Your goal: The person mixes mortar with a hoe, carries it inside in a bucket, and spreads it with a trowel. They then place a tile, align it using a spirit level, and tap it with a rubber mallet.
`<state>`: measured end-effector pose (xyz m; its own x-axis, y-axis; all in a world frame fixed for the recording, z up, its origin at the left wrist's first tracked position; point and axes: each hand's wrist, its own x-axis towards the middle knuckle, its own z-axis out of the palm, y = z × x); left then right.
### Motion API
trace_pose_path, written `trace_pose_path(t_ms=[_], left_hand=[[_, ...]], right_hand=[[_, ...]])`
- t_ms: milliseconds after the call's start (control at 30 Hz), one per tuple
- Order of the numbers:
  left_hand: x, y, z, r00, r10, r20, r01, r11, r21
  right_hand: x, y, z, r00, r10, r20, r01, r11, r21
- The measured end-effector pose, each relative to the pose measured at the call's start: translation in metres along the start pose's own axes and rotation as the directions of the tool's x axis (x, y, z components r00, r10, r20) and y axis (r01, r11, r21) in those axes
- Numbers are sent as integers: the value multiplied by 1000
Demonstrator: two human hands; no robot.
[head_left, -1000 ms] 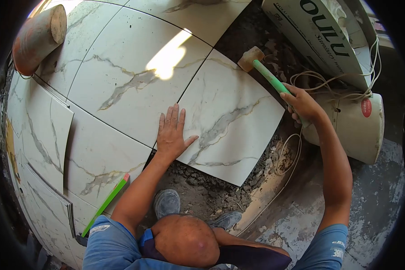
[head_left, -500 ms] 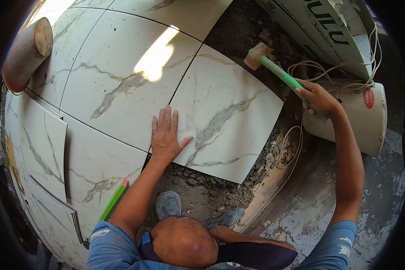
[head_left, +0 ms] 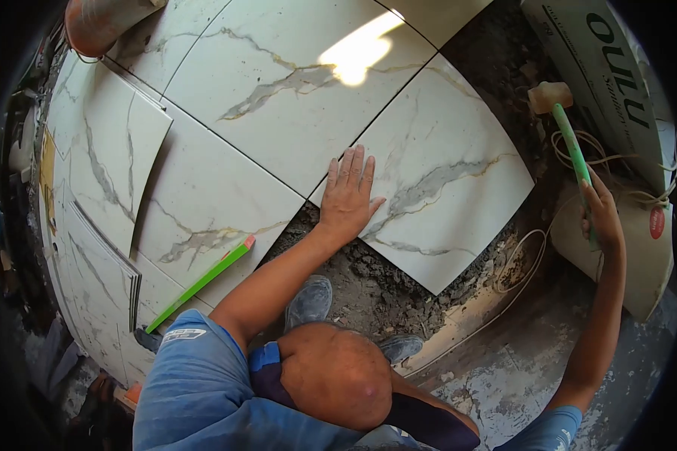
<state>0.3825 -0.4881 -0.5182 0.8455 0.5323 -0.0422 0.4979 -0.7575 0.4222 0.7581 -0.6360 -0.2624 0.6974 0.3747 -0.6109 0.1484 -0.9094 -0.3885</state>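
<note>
My left hand [head_left: 347,195] lies flat with fingers stretched out, across the left edge of a marble-patterned floor tile [head_left: 459,158] and the joint beside it. In my right hand [head_left: 600,212] is a mallet [head_left: 572,139] with a green handle and a pale, worn head. The mallet's head is raised off to the right of the tile, not touching it. Grey mortar [head_left: 384,278] shows along the tile's near edge. Another veined tile [head_left: 308,98] adjoins it on the left, with a thin dark joint between them.
A green level [head_left: 203,282] lies on the tiles at left, near stacked tiles [head_left: 120,165]. At upper left is a reddish cylinder [head_left: 109,26]. To the right are a printed carton [head_left: 594,75], a cream cylindrical object [head_left: 632,263] and a loose cable [head_left: 523,263].
My view has turned, so the floor appears shifted and more of the left side shows. The mallet now stands more upright in my right hand. My left hand stays flat at the tile's edge.
</note>
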Motion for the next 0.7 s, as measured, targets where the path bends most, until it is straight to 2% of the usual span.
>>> trace_pose_path(t_ms=[33, 100, 267, 400, 533, 633, 700], left_hand=[[-6, 2, 0, 1000, -13, 6, 13, 1000, 6], [-15, 7, -2, 999, -39, 30, 42, 995, -87], [-16, 7, -1, 999, -46, 4, 46, 994, -97], [-8, 11, -4, 995, -96, 31, 98, 991, -92], [37, 7, -1, 999, -33, -41, 31, 999, -44], [76, -3, -8, 999, 19, -46, -20, 1000, -3], [93, -11, -12, 993, 113, -27, -113, 994, 14]], right_hand=[[-5, 11, 2, 1000, -3, 15, 3, 1000, -1], [-19, 37, 10, 988, -23, -154, 35, 996, 76], [-83, 66, 64, 989, -29, -145, 58, 978, 201], [-90, 74, 66, 997, 69, -29, -61, 971, 230], [-54, 34, 34, 992, 117, 48, -121, 988, 100], [-21, 19, 18, 995, 50, 82, -55, 997, 55], [-7, 9, 12, 983, 50, 175, -32, 994, -103]])
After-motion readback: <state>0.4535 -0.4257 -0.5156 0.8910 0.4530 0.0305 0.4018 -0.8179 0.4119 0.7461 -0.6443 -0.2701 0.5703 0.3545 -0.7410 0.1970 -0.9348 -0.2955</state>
